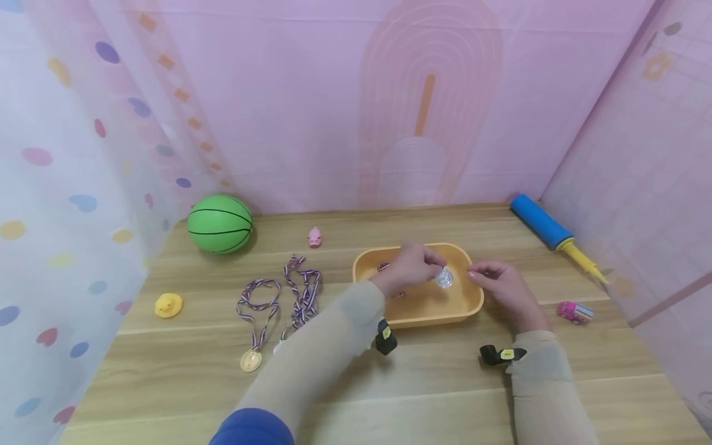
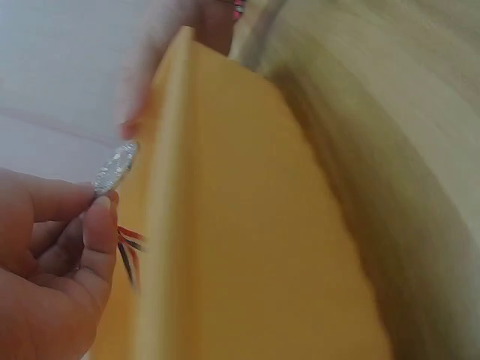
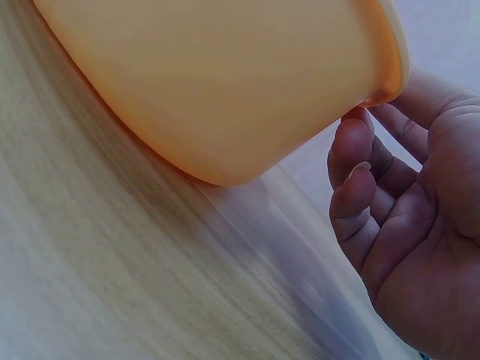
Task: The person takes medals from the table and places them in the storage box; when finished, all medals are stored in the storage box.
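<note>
My left hand reaches over the orange plastic basin and pinches a silver medal between thumb and fingertips. The left wrist view shows the medal edge-on, with a striped ribbon below it inside the basin. Part of a ribbon also shows in the basin beside my left hand in the head view; the rest is hidden. At the basin's right end, my right hand grips the rim. Curled fingers lie just under that rim in the right wrist view.
Left of the basin lie a gold medal on its ribbon and a bundle of striped ribbons. Around them are a green ball, a yellow duck and a pink pig. A blue pump and toy car lie right.
</note>
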`<state>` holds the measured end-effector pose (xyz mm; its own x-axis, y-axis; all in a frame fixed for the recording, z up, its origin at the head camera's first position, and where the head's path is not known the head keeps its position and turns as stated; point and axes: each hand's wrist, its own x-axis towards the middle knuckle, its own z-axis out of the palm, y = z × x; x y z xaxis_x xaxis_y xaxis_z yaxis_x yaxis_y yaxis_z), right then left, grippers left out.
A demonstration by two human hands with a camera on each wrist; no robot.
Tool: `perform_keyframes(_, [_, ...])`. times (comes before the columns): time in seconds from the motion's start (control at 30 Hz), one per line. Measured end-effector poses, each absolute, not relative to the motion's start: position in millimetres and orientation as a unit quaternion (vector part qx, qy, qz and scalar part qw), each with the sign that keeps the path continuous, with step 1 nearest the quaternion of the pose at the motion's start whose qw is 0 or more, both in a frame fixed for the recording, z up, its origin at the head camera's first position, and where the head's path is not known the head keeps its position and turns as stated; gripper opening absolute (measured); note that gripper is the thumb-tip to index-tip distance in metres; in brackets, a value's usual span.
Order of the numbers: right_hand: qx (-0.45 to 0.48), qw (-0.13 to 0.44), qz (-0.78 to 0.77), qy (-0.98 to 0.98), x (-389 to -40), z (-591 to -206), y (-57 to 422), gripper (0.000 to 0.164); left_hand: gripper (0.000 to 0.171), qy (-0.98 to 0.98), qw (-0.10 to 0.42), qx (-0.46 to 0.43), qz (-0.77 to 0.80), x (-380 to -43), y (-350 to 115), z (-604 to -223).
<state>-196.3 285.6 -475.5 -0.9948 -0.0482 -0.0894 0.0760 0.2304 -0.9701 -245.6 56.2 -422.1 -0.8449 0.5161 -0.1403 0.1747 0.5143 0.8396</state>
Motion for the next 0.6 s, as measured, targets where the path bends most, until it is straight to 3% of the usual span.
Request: perform_keyframes(0.6, [0.015,0.047,-0.608,0.792,-199,-476,287,0.04,0.014,0.863,0.214,0.265,0.374,-246,87,-460])
